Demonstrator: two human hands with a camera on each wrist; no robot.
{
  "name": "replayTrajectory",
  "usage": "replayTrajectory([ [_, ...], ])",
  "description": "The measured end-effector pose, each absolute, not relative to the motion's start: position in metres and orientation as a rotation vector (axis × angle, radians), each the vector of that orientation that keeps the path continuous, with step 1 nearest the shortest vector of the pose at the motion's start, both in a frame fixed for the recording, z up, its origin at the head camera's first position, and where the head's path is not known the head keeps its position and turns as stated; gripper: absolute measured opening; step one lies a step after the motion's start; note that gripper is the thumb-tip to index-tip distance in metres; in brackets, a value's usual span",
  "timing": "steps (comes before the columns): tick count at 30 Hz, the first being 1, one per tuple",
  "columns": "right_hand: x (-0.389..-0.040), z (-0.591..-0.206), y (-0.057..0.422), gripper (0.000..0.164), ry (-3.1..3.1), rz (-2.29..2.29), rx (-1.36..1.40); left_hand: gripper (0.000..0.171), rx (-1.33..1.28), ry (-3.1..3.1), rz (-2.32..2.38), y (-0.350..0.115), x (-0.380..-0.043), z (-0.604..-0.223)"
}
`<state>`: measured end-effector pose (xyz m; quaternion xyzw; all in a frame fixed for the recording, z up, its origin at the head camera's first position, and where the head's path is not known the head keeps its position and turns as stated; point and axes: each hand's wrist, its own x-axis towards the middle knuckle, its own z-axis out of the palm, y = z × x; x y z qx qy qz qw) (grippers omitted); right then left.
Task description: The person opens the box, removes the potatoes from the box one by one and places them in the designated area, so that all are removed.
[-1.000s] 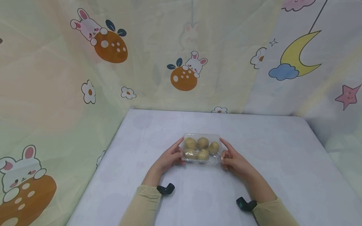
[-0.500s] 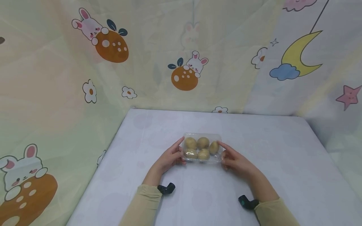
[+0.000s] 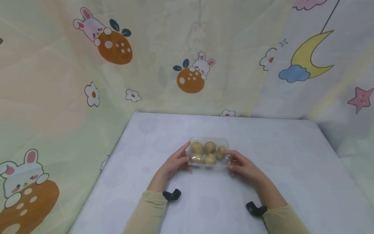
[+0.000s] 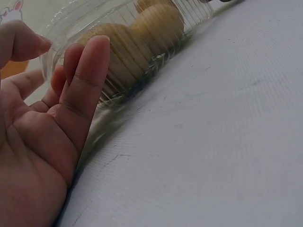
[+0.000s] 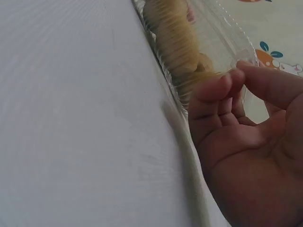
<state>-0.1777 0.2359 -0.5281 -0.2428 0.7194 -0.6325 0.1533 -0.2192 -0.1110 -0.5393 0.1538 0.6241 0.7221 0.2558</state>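
Observation:
A clear plastic clamshell container [image 3: 224, 141] lies on the white-covered table. Inside are several round, yellow-brown, fruit-like items [image 3: 209, 147], seen through ridged walls in both wrist views. My left hand [image 3: 175, 164] grips the container's left end, its index finger along the upper corner. In the left wrist view, the curled fingers of the left hand [image 4: 42, 127] sit against the end of the container [image 4: 201, 12]. At the right end, my right hand [image 3: 246, 169] holds the rim, index fingertip over the lid. The right wrist view has the right hand [image 5: 251, 146] pinching at the container's [image 5: 220, 30] corner.
The white table [image 3: 204, 208] spreads around the container on all sides. Behind and beside it hangs a cartoon-printed curtain [image 3: 157, 42]. A dark wrist camera [image 3: 172, 195] is on the left wrist, and another dark camera [image 3: 254, 209] on the right.
My right index finger has moved from the container's upper right corner inward and down the right side of the lid. The left hand and the container stay nearly in place.

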Motion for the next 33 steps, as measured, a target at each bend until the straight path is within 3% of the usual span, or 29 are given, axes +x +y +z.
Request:
replayTrajectory([
  [5,-0.178,-0.53,0.232,0.045,1.889,-1.932,-0.739,0.072,0.41,1.694,1.97,-0.112,-0.22,-0.539],
  [20,-0.175,-0.525,0.229,0.044,2.006,-1.846,-0.623,0.07,0.429,1.713,1.962,-0.112,-0.221,-0.541],
  [33,-0.175,-0.517,0.235,0.064,2.696,-1.284,-0.73,0.069,0.353,1.704,1.981,-0.112,-0.221,-0.539],
])
